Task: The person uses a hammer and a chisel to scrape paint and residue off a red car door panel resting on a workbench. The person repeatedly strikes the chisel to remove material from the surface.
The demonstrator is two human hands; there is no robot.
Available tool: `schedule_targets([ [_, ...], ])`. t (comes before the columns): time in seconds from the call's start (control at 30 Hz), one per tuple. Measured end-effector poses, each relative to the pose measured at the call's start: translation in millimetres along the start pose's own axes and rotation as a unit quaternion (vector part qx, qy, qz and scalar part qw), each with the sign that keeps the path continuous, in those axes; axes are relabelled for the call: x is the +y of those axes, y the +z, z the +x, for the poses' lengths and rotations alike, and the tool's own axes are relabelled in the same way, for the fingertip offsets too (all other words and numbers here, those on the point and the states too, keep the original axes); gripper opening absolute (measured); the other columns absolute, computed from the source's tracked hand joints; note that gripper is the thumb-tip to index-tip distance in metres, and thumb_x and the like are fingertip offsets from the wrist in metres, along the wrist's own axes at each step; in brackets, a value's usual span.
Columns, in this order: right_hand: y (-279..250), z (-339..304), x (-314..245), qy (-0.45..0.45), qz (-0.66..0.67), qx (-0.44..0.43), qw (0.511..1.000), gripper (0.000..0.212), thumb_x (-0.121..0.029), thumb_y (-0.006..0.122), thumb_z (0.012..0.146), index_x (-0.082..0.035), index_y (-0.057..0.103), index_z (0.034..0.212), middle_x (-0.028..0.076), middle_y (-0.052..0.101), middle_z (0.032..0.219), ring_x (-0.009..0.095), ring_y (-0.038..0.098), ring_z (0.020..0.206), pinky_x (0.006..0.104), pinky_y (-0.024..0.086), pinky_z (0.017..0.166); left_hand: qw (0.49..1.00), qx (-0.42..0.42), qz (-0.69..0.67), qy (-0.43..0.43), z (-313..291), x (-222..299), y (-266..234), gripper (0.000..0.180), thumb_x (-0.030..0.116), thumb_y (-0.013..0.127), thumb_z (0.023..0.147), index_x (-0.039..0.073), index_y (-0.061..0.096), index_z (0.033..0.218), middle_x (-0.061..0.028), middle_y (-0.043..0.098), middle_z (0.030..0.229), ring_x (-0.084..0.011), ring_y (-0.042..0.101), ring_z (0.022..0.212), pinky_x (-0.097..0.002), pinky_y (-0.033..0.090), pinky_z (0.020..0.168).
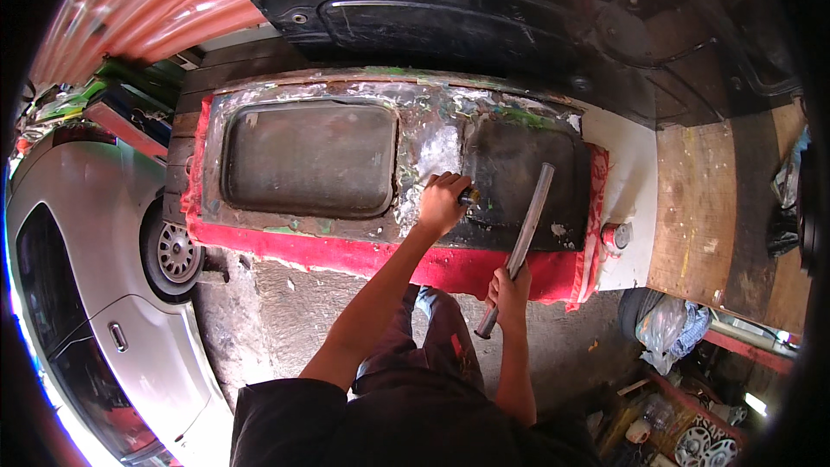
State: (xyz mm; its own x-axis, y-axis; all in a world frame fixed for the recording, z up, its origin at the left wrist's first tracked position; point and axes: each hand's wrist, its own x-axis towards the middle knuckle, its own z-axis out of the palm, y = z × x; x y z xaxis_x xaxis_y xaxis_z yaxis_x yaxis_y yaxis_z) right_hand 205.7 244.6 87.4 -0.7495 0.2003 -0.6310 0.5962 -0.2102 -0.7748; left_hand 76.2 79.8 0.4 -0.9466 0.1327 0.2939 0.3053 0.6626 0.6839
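Note:
A worn vehicle panel (341, 229) with a rounded window (311, 156) lies flat on a red cloth (346, 258) in front of me. White and green patches of flaking paint run across its middle. My left hand (443, 205) is closed over the panel's middle, round a small tool with a dark and yellowish end (469, 197); most of that tool is hidden. My right hand (510, 292), nearer to me, grips a long metal pipe (533, 214) low along its length. The pipe slants up and to the right, its far end over the panel's right part.
A silver car (112, 242) stands close on the left. A large black vehicle panel (467, 17) fills the far side. Right of the cloth, a red can (616, 238) stands on a white surface beside a wooden board (696, 199). Plastic bags (661, 329) and wheel covers (705, 445) sit at lower right.

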Motion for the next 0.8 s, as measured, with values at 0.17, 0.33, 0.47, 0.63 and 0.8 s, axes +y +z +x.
schedule_targets([
  [0.17, 3, 3, 5, -0.017, 0.009, -0.001, 1.0, 0.017, -0.003, 0.051, 0.089, -0.011, 0.041, 0.1, -0.001, 0.039, 0.056, 0.007, 0.038, 0.037, 0.0255, 0.031, 0.03, 0.999, -0.036, 0.017, -0.013, 5, -3, 6, 0.024, 0.019, 0.075, 0.066, 0.012, 0.063, 0.085, -0.0063, 0.067, 0.081, -0.0286, 0.065, 0.082, -0.0408, 0.049, 0.074],
  [0.33, 5, 11, -16, -0.057, 0.014, -0.037, 0.998, 0.013, -0.009, 0.051, 0.094, -0.012, 0.041, 0.103, -0.002, 0.04, 0.056, 0.006, 0.037, 0.037, 0.0251, 0.032, 0.03, 0.999, -0.009, 0.016, -0.04, 11, 1, 8, 0.023, 0.021, 0.076, 0.067, 0.014, 0.066, 0.086, -0.0056, 0.069, 0.08, -0.0278, 0.067, 0.075, -0.0411, 0.051, 0.066],
  [0.47, 13, 14, -42, -0.104, 0.091, -0.042, 0.989, 0.018, -0.023, 0.053, 0.099, -0.011, 0.042, 0.109, -0.002, 0.039, 0.055, 0.006, 0.036, 0.036, 0.0245, 0.032, 0.031, 0.993, -0.003, -0.024, -0.113, 20, 0, -3, 0.022, 0.022, 0.075, 0.067, 0.015, 0.067, 0.087, -0.0059, 0.07, 0.078, -0.0292, 0.068, 0.071, -0.0439, 0.052, 0.067],
  [0.63, 29, 23, -18, -0.081, 0.013, -0.021, 0.996, 0.038, -0.034, 0.052, 0.1, -0.01, 0.037, 0.126, -0.001, 0.042, 0.056, 0.007, 0.041, 0.038, 0.0246, 0.034, 0.031, 0.993, -0.036, 0.045, -0.104, 26, -8, 6, 0.026, 0.034, 0.079, 0.066, 0.016, 0.07, 0.084, -0.0069, 0.071, 0.075, -0.0299, 0.068, 0.068, -0.0432, 0.053, 0.066],
  [0.8, 36, 34, 17, -0.192, -0.195, -0.085, 0.958, 0.034, -0.033, 0.057, 0.098, -0.009, 0.042, 0.118, 0.001, 0.045, 0.056, 0.01, 0.043, 0.038, 0.0285, 0.035, 0.033, 0.988, -0.062, 0.107, -0.095, 23, -7, 10, 0.025, 0.035, 0.076, 0.068, 0.018, 0.071, 0.085, -0.0081, 0.071, 0.075, -0.031, 0.068, 0.069, -0.0452, 0.053, 0.065],
])
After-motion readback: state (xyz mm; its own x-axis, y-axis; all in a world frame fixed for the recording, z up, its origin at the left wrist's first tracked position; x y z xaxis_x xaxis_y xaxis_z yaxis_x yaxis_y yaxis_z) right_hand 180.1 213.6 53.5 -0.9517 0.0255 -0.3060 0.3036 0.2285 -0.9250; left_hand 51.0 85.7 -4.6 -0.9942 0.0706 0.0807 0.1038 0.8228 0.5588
